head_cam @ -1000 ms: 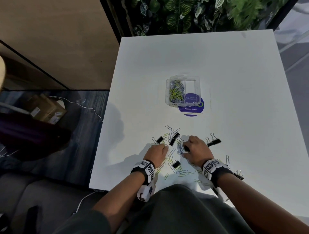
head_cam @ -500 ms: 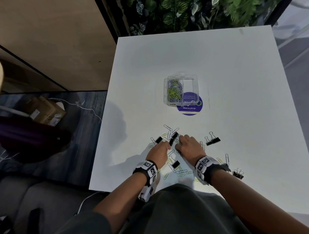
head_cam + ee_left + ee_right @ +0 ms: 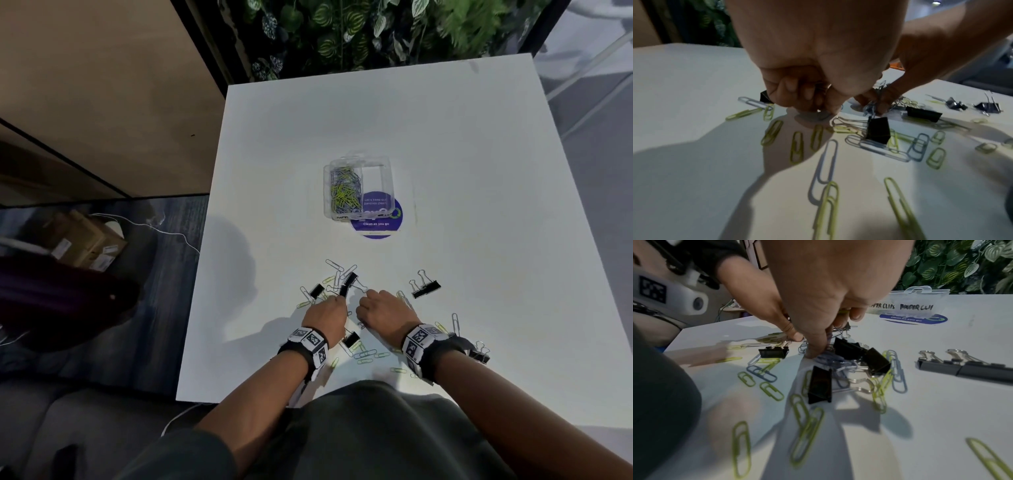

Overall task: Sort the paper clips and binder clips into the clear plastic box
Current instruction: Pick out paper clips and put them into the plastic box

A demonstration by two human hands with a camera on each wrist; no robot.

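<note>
I have both hands down in the clip scatter on the worktop (image 3: 445, 171). Left hand (image 3: 325, 315) curled, pinching paper clips. Right hand (image 3: 383, 313) curled on a bunch of blue paper clips (image 3: 830, 360). Clear plastic box (image 3: 387, 171) lies straight ahead of both, well apart; right hand slightly nearer.
</note>
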